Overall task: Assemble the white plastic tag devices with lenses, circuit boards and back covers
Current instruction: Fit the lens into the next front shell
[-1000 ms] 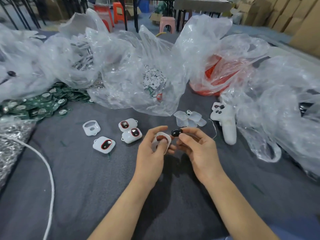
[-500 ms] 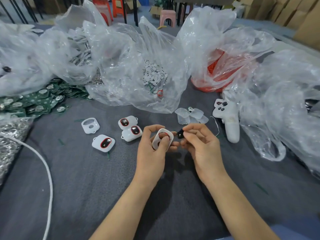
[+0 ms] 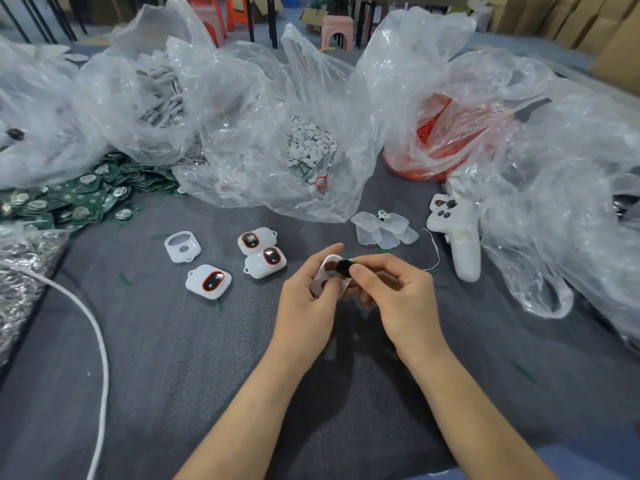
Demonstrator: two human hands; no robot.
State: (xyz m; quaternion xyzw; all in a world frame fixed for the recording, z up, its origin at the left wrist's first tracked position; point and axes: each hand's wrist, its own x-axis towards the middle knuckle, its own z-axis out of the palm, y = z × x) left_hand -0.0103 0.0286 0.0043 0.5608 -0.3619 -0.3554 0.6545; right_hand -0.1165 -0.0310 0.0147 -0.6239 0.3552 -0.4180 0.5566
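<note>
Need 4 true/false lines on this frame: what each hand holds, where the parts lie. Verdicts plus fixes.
1. The left hand holds a white plastic tag shell. True.
2. The right hand is empty. False: it pinches a small black lens right at the shell.
3. Three white tags with red-ringed dark lenses lie on the grey cloth to the left of the hands. True.
4. The pile of green circuit boards sits at the right edge of the view. False: it sits at the far left.
</note>
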